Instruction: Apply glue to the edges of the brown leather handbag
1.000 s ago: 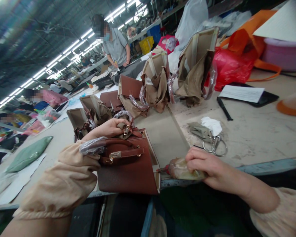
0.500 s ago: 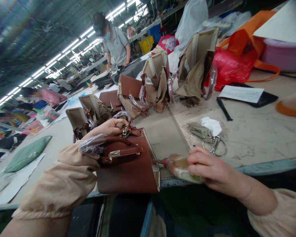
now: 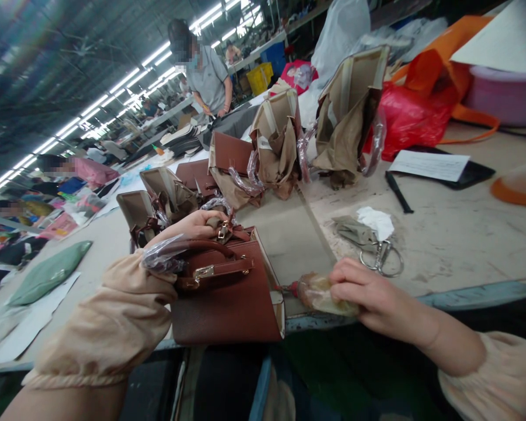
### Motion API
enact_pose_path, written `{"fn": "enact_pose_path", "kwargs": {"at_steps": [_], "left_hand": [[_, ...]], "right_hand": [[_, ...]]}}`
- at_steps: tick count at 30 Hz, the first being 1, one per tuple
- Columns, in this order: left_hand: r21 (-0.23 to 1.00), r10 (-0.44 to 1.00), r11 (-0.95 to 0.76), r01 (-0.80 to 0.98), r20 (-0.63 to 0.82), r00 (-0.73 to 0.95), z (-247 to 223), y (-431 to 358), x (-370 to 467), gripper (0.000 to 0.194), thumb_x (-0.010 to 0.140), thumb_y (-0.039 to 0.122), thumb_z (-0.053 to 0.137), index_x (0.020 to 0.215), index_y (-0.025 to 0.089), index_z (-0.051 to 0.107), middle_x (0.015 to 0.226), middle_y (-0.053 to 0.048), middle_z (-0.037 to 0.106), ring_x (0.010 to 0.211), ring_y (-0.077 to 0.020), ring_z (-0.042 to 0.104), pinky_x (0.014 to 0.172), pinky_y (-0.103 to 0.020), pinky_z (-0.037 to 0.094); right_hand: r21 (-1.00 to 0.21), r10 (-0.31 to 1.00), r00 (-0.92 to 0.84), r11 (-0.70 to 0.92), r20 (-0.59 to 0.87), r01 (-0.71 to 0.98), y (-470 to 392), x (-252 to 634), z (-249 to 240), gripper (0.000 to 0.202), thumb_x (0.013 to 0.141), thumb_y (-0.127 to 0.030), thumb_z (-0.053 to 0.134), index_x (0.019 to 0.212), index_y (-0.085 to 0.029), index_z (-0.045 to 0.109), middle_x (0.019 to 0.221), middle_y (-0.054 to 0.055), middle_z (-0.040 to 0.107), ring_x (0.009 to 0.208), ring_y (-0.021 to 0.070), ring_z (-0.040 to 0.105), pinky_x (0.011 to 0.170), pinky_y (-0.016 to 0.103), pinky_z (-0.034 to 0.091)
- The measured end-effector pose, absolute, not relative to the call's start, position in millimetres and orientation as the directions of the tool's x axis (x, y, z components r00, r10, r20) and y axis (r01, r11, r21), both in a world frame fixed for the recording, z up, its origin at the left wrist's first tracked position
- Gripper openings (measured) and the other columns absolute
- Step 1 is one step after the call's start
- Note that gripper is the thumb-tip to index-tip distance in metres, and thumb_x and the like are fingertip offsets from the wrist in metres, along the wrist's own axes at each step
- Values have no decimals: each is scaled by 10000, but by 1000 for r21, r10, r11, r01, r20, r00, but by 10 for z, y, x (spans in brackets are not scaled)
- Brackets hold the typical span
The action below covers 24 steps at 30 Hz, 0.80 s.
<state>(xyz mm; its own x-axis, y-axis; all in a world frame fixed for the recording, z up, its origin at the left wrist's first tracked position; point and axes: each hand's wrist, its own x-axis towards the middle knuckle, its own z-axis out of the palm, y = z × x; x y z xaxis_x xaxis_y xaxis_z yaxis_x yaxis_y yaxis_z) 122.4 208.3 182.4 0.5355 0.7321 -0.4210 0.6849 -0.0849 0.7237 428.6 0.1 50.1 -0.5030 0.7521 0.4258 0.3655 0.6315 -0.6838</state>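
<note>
head view, where is the brown handbag (image 3: 225,307)?

– on the near edge of the table (image 3: 447,251), its side panel facing right; clear plastic wraps part of its handle (image 3: 210,245).

left hand (image 3: 204,225), state?

– grasping: fingers closed on olive-brown cloth at the bag's top, beside a gold buckle (image 3: 222,230). exact grip partly hidden.

and the right hand (image 3: 359,289)?

– clenched around a soft, yellowish squeeze bottle (image 3: 324,294), held sideways. its red-necked nozzle points left, into the bag's side edge. cannot tell whether the tip touches.

nearby items?

– scissors (image 3: 381,257) just beyond the right hand, next to a crumpled white tissue (image 3: 377,223). several unfinished bags (image 3: 278,137) stand in a row behind the handbag. farther right: black pen (image 3: 398,192), white paper (image 3: 429,165), red plastic bag (image 3: 414,117).

background?

– a co-worker in a grey top (image 3: 208,79) stands at dark material.
</note>
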Motion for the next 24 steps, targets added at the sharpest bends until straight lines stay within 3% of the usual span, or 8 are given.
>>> {"fn": "enact_pose_path", "kwargs": {"at_steps": [3, 7, 13, 18, 24], "left_hand": [[735, 722, -92, 672, -415, 553, 1846, 2069, 1238, 210, 537, 180, 609, 747, 171, 621, 617, 39, 624, 517, -100, 509, 490, -193, 376], [716, 726, -117, 688, -411, 552, 1875, 2039, 1261, 219, 530, 172, 600, 748, 167, 609, 594, 49, 611, 516, -98, 506, 496, -190, 385], [719, 713, -131, 683, -411, 569, 1851, 2069, 1202, 201, 562, 179, 619, 762, 169, 597, 633, 43, 612, 556, -101, 526, 523, -189, 401], [734, 706, -107, 671, -419, 571, 1791, 2103, 1171, 192, 570, 207, 668, 748, 163, 611, 607, 45, 618, 547, -105, 536, 520, -190, 413], [833, 816, 18, 554, -333, 474, 1812, 2076, 1097, 205, 537, 149, 737, 739, 164, 702, 656, -5, 676, 573, -135, 571, 539, -206, 449]], "right_hand": [[-753, 797, -480, 557, 367, 350, 5, 4253, 483, 404, 592, 114, 406, 834, -205, 462, 960, 25, 495, 905, 172, 451, 766, 297, 362], [-828, 837, -433, 480, 334, 288, -1, 4220, 450, 358, 644, 85, 443, 835, -216, 429, 908, 6, 474, 861, 151, 468, 734, 263, 369], [-835, 871, -377, 443, 315, 326, 17, 4218, 391, 308, 698, 45, 471, 853, -220, 441, 941, 14, 478, 894, 160, 483, 764, 270, 378], [-878, 908, -364, 337, 208, 340, 33, 4219, 399, 164, 797, -133, 582, 809, -216, 441, 878, 4, 509, 815, 157, 498, 728, 272, 395], [-959, 988, -143, 102, 65, 264, 76, 4360, 331, 192, 774, -310, 669, 826, -215, 511, 840, -23, 553, 768, 154, 545, 678, 258, 433]]}}
